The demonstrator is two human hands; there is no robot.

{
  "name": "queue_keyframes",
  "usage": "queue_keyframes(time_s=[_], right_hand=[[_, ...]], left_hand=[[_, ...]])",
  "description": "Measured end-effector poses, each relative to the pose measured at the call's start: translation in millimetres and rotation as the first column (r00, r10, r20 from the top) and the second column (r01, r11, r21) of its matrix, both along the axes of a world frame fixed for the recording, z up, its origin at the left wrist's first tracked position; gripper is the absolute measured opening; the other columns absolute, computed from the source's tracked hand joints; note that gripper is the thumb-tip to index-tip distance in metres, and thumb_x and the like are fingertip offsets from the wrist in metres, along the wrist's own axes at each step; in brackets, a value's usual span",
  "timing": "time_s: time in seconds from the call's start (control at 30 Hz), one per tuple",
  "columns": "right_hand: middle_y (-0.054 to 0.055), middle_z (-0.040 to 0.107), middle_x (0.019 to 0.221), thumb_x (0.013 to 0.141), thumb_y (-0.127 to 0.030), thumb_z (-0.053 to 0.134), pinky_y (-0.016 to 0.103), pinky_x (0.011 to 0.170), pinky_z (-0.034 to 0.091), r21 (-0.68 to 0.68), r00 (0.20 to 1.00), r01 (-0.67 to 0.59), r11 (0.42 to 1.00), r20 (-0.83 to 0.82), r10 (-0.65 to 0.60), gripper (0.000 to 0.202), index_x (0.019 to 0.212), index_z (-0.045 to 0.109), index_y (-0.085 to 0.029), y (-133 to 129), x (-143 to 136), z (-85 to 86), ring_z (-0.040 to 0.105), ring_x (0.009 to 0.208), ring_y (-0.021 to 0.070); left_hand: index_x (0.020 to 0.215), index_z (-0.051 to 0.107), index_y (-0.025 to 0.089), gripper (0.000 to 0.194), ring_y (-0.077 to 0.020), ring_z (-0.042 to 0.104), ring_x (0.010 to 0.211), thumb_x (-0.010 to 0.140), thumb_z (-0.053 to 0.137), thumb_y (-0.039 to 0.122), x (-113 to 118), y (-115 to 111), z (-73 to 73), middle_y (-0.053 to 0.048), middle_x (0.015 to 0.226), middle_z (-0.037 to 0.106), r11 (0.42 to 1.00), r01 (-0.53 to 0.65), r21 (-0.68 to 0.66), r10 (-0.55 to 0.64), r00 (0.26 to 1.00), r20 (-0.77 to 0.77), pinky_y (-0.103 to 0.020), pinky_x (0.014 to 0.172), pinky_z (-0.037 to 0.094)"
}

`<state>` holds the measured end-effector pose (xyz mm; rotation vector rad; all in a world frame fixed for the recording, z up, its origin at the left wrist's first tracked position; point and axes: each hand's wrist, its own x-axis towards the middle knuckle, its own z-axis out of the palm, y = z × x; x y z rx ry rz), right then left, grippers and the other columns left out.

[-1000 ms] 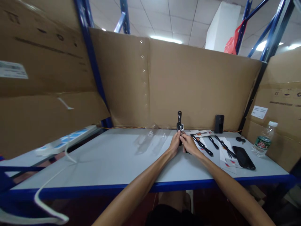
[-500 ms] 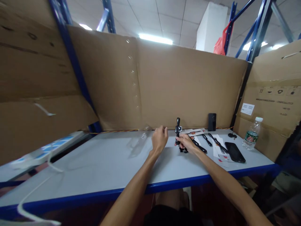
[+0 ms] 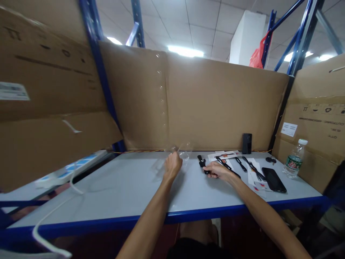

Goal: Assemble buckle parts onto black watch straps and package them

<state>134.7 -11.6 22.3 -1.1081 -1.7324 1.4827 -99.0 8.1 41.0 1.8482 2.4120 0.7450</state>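
In my left hand (image 3: 173, 164), closed in a loose fist, a clear plastic bag (image 3: 185, 149) is gripped and spreads out around the knuckles. My right hand (image 3: 217, 170) is closed on the near end of a black two-handled tool that looks like a spokeshave (image 3: 201, 163), which is tilted low over the table. Its near end is partly covered by the fingers. Just right of that hand lie a long black tool (image 3: 228, 166) and a printed card (image 3: 229, 155).
Farther right are more black tools (image 3: 253, 168), a phone lying flat (image 3: 274, 180), keys (image 3: 270, 160) and a water bottle (image 3: 294, 159). Another phone (image 3: 247, 143) leans against the cardboard back wall (image 3: 215, 108). A power strip (image 3: 78, 167) with a white cable sits at left.
The black spokeshave was upright and is now lowered and tilted toward the table. My left hand has closed and now has the plastic bag, which lay just beyond it. The camera view has turned slightly left.
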Motion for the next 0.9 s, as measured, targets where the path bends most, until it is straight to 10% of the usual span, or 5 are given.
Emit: queue_keyframes(time_s=[0.4, 0.73, 0.9], right_hand=[[-0.003, 0.056, 0.049, 0.091, -0.032, 0.059, 0.017, 0.034, 0.013, -0.086, 0.993, 0.065, 0.994, -0.096, -0.073, 0.024, 0.072, 0.054, -0.016, -2, -7, 1.3, 0.033, 0.033, 0.0046], [0.003, 0.071, 0.067, 0.082, -0.036, 0.064, 0.020, 0.034, 0.022, 0.091, 0.963, 0.124, 0.988, -0.251, -0.098, 0.025, 0.080, 0.045, -0.020, 13, -10, 30.3, 0.037, 0.033, 0.0052], [0.001, 0.067, 0.063, 0.078, -0.034, 0.063, 0.020, 0.036, 0.021, 0.117, 0.930, 0.170, 0.979, -0.349, -0.120, 0.023, 0.079, 0.045, -0.021, 24, -23, 46.2, 0.034, 0.034, 0.0050]], left_hand=[[0.124, 0.056, 0.011, 0.037, -0.0358, 0.055, 0.119, 0.092, 0.040, 0.018, 14, -8, 1.0, -0.023, 0.121, 0.061, 0.944, 0.016, 0.329, 0.050, 0.980, -0.191, -0.043, 0.092, 0.044], [0.134, 0.049, 0.006, 0.050, -0.0413, 0.060, 0.115, 0.087, 0.057, 0.021, 1, 5, -17.3, -0.031, 0.113, 0.066, 1.000, 0.015, -0.002, -0.015, 0.994, -0.104, -0.046, 0.094, 0.040], [0.117, 0.058, 0.010, 0.041, -0.0425, 0.058, 0.120, 0.076, 0.059, 0.006, -4, 5, -20.8, -0.030, 0.113, 0.066, 0.996, 0.008, 0.087, -0.022, 0.988, 0.156, -0.048, 0.097, 0.040]])
